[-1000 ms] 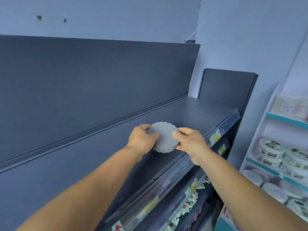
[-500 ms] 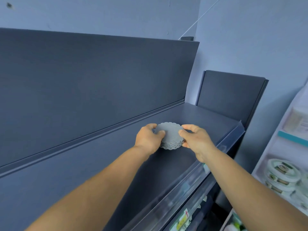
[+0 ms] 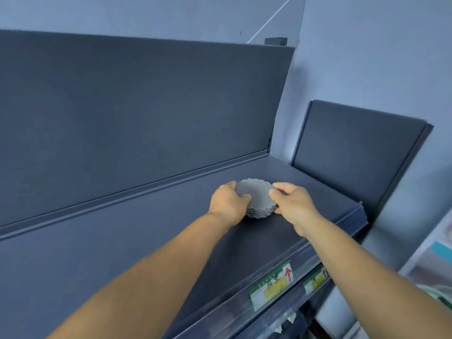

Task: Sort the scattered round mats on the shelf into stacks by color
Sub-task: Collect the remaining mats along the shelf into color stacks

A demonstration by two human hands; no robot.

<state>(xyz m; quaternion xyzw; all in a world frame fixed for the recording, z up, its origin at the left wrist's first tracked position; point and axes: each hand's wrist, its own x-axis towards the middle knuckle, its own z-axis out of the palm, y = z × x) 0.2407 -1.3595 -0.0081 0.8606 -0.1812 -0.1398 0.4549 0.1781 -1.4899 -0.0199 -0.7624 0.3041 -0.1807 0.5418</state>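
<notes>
A stack of grey round mats (image 3: 256, 199) with scalloped edges sits on the dark shelf (image 3: 151, 231), a little right of its middle. My left hand (image 3: 228, 203) grips the stack's left side, thumb on top. My right hand (image 3: 292, 204) holds the right side with thumb and fingertips. The stack's bottom edge touches the shelf surface. No other mats show on this shelf.
A dark back panel (image 3: 137, 113) rises behind the shelf, and a dark end panel (image 3: 354, 152) closes its right end. A clear price rail with a green and yellow label (image 3: 271, 286) runs along the front edge. A white shelving unit (image 3: 437, 265) stands at the far right.
Both hands have carried the grey stack slightly down onto the shelf surface, further from the front rail. My view has shifted, so the white shelves at the right show less.
</notes>
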